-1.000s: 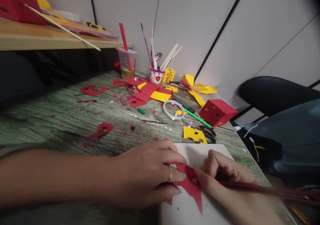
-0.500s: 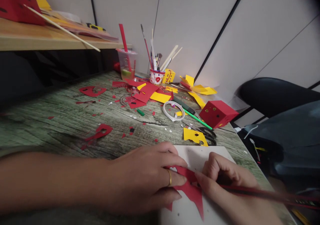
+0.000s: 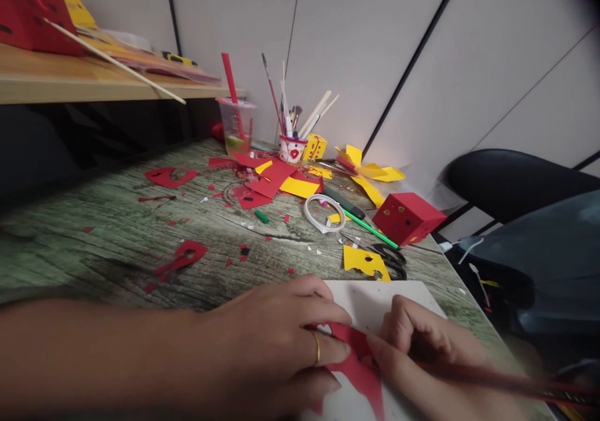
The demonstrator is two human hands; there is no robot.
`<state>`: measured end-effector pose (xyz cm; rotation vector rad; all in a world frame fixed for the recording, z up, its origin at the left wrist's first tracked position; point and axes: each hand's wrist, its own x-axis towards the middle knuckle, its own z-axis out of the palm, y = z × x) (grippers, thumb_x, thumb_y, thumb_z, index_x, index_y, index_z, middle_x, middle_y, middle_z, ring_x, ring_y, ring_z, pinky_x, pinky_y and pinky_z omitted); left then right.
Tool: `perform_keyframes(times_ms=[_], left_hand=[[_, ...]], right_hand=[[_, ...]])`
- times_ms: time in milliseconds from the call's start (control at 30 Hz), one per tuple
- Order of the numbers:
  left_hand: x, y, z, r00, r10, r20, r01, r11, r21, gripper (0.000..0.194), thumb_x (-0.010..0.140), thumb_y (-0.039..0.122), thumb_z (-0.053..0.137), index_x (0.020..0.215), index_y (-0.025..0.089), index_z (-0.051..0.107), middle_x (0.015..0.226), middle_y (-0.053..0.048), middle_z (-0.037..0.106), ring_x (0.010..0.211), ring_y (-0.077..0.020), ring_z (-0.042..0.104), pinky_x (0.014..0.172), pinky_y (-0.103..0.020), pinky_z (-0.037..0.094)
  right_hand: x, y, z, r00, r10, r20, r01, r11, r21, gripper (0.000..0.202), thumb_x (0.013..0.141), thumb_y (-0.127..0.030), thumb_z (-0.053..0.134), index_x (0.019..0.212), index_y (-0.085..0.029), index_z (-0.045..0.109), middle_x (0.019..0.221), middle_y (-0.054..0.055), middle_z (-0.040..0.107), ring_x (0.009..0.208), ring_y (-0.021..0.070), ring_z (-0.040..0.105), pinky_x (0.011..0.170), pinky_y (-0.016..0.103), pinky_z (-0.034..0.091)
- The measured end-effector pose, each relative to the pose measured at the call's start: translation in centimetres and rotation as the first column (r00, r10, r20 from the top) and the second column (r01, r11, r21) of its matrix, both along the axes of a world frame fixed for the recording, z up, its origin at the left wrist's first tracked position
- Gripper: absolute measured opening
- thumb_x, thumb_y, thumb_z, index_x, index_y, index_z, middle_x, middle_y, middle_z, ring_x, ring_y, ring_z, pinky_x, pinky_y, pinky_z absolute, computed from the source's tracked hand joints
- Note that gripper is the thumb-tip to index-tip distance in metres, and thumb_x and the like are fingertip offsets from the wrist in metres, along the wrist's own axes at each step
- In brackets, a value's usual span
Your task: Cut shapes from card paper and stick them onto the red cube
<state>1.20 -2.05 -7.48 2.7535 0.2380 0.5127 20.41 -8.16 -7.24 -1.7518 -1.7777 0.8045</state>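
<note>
On white board point(image 3: 370, 302), red paper point(image 3: 360, 376) (sharp-pointed)

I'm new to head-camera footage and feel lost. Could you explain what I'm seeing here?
Gladly. There is no machine: these are a person's bare hands, seen by a camera worn on that person's head, looking forward and down. The left hand, with a ring on one finger, lies over a piece of red paper on a white board. The right hand grips what looks like a red pencil, its tip end at the paper. On the wood-patterned table beyond are red and yellow paper scraps, a roll of tape, a red box, a drink cup and a decorated pot of brushes and sticks.
</note>
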Motion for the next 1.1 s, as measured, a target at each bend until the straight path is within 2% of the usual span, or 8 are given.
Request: perform_keyframes(times_ms=[133, 267, 433, 633, 800, 900, 1033, 1100], left_hand=[[-0.1, -0.1, 0.3, 0.999, 0.008, -0.031, -0.008, 1.0, -0.004, 0.019, 0.08, 0.019, 0.048, 0.09, 0.011, 0.062, 0.094, -0.01, 0.06, 0.09, -0.02, 0.049, 0.087, -0.034, 0.039], [-0.1, -0.1, 0.5, 1.0, 0.012, -0.007, -0.013, 0.999, -0.051, 0.022, 0.078, 0.018, 0.051, 0.097, 0.014, 0.059, 0.096, -0.008, 0.06, 0.092, -0.0199, 0.049, 0.086, -0.033, 0.041], [0.1, 0.0, 0.5, 0.999, 0.008, 0.043, -0.006, 0.998, -0.056, 0.016, 0.077, 0.015, 0.052, 0.09, 0.012, 0.061, 0.102, -0.01, 0.058, 0.095, -0.0191, 0.047, 0.087, -0.031, 0.041], [0.1, 0.1, 0.6, 0.991, -0.023, 0.128, 0.025, 1.0, -0.016, 0.016, 0.077, 0.007, 0.049, 0.084, 0.015, 0.06, 0.096, -0.005, 0.06, 0.09, -0.0165, 0.049, 0.079, -0.027, 0.045], [0.3, -0.1, 0.5, 0.994, 0.073, 0.087, -0.058, 0.985, -0.164, 0.014, 0.075, 0.012, 0.051, 0.083, 0.02, 0.06, 0.095, -0.004, 0.061, 0.083, -0.0137, 0.055, 0.073, -0.021, 0.049], [0.4, -0.3, 0.0, 0.987, 0.107, 0.12, -0.078, 0.972, -0.223, 0.017, 0.074, 0.013, 0.053, 0.087, 0.021, 0.06, 0.097, -0.003, 0.061, 0.085, -0.0142, 0.056, 0.075, -0.022, 0.049], [0.3, -0.6, -0.9, 0.962, 0.239, 0.135, -0.183, 0.925, -0.333, 0.026, 0.073, 0.014, 0.057, 0.097, 0.024, 0.057, 0.097, 0.001, 0.058, 0.077, -0.0091, 0.058, 0.072, -0.015, 0.048], [0.3, -0.7, -1.2, 0.96, 0.242, 0.144, -0.184, 0.926, -0.329, 0.028, 0.072, 0.016, 0.058, 0.098, 0.026, 0.057, 0.098, 0.003, 0.057, 0.077, -0.0076, 0.059, 0.073, -0.012, 0.046]], right_hand=[[-0.1, -0.1, 0.0, 0.999, -0.029, -0.015, 0.028, 0.999, -0.035, 0.03, 0.073, -0.031, 0.048, 0.051, -0.021, 0.031, 0.047, -0.005, 0.037, 0.043, 0.0097, 0.032, 0.038, 0.02, 0.025], [0.0, 0.0, 0.0, 0.965, -0.147, -0.217, 0.151, 0.989, -0.001, 0.029, 0.07, -0.029, 0.052, 0.05, -0.021, 0.033, 0.047, -0.006, 0.038, 0.044, 0.0089, 0.031, 0.039, 0.019, 0.025], [0.4, 0.2, 0.5, 0.881, -0.241, -0.406, 0.276, 0.961, 0.028, 0.03, 0.071, -0.028, 0.054, 0.05, -0.02, 0.033, 0.043, -0.007, 0.038, 0.04, 0.0076, 0.027, 0.038, 0.019, 0.022], [0.4, 0.2, 0.9, 0.821, -0.309, -0.481, 0.357, 0.934, 0.009, 0.032, 0.073, -0.034, 0.056, 0.052, -0.02, 0.036, 0.04, -0.008, 0.032, 0.039, 0.0077, 0.021, 0.038, 0.021, 0.017], [0.5, 0.4, 0.6, 0.811, -0.297, -0.504, 0.349, 0.937, 0.009, 0.034, 0.072, -0.036, 0.058, 0.052, -0.02, 0.035, 0.039, -0.009, 0.033, 0.04, 0.0074, 0.022, 0.039, 0.021, 0.017], [0.5, 0.4, 0.8, 0.827, -0.3, -0.476, 0.36, 0.932, 0.039, 0.033, 0.072, -0.035, 0.059, 0.052, -0.02, 0.036, 0.04, -0.008, 0.035, 0.04, 0.0077, 0.024, 0.039, 0.02, 0.019], [0.3, 0.5, 1.2, 0.836, -0.303, -0.457, 0.367, 0.928, 0.058, 0.028, 0.07, -0.033, 0.06, 0.057, -0.022, 0.038, 0.045, -0.008, 0.035, 0.039, 0.0077, 0.027, 0.036, 0.02, 0.021], [0.3, 0.5, 1.2, 0.842, -0.295, -0.451, 0.372, 0.924, 0.09, 0.024, 0.068, -0.031, 0.061, 0.059, -0.022, 0.041, 0.049, -0.007, 0.039, 0.04, 0.0084, 0.033, 0.035, 0.02, 0.025]])
